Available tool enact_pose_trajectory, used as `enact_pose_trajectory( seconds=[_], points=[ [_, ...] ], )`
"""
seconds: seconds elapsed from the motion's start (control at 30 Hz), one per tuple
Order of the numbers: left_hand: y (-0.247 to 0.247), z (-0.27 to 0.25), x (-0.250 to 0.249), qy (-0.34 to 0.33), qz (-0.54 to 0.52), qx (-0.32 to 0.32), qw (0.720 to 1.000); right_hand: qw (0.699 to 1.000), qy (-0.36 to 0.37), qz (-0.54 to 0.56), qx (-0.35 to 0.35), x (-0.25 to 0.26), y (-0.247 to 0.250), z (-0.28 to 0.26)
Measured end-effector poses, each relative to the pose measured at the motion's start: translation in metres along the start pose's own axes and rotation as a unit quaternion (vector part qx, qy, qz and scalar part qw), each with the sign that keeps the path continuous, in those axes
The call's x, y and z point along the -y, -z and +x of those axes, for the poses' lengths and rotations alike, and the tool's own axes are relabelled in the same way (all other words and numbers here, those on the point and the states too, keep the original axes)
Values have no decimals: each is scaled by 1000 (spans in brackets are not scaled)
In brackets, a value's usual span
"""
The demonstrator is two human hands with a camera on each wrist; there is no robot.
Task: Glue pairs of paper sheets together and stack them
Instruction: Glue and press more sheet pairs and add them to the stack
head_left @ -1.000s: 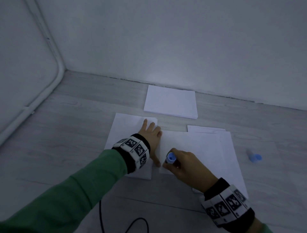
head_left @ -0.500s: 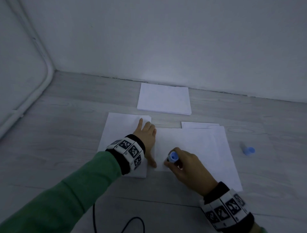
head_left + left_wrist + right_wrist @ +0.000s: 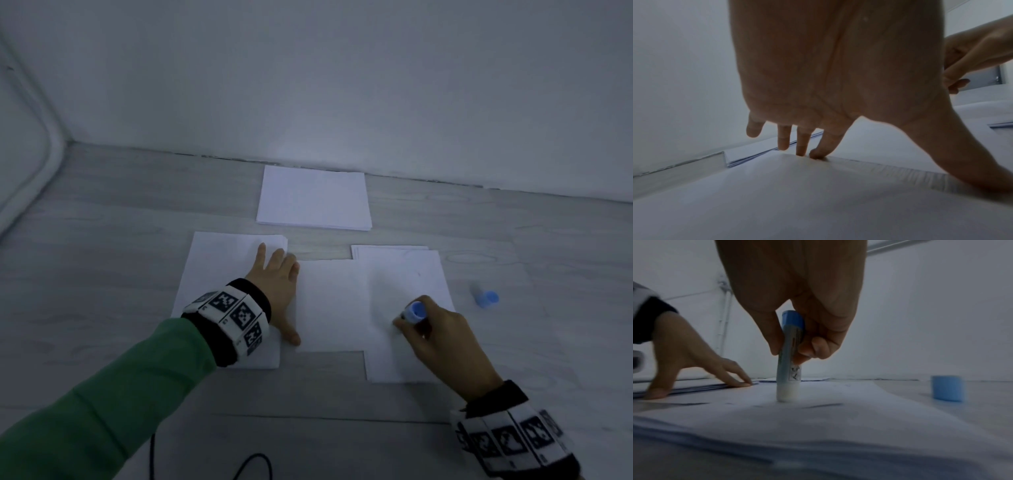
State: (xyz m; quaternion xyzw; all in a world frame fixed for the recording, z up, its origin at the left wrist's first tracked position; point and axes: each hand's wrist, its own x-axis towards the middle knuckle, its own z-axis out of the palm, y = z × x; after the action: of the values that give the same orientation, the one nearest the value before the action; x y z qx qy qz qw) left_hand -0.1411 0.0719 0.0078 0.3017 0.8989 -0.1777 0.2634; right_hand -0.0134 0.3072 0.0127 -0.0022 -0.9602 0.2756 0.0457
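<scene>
The left hand [image 3: 275, 284] lies flat, fingers [image 3: 784, 139] spread, pressing the left paper stack [image 3: 219, 274]. Beside it, the right hand's [image 3: 442, 335] fingers [image 3: 813, 348] pinch the upright glue stick [image 3: 789, 356], tip touching the middle sheet [image 3: 342, 308].

Left arm: green long sleeve [image 3: 102, 387], loose fit, creased along the forearm. Black cuff [image 3: 219, 339] under it at the wrist. Left band [image 3: 236, 315]: white segmented blocks, each with a black square fiducial marker, small print under the markers, unreadable. Right band [image 3: 510, 442]: same build, white blocks with black markers over a black cuff [image 3: 493, 394]. Both hands bare. Right sleeve out of frame.
</scene>
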Motion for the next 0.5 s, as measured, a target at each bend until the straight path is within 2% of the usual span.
enact_pose_trajectory(
  seconds=[0.17,0.3,0.4,0.5],
  points=[
    [2,-1,-2,2,8,1,1000,997,-63,-26,-46,-9,12,11],
    [3,-3,-3,7,16,-1,1000,993,-38,59,-92,18,7,48],
    [4,-4,-2,8,15,-5,1000,991,-17,124,-37,48,-17,82],
    [5,-4,-4,16,18,-7,1000,992,7,122,13,67,-43,106]
  ],
)
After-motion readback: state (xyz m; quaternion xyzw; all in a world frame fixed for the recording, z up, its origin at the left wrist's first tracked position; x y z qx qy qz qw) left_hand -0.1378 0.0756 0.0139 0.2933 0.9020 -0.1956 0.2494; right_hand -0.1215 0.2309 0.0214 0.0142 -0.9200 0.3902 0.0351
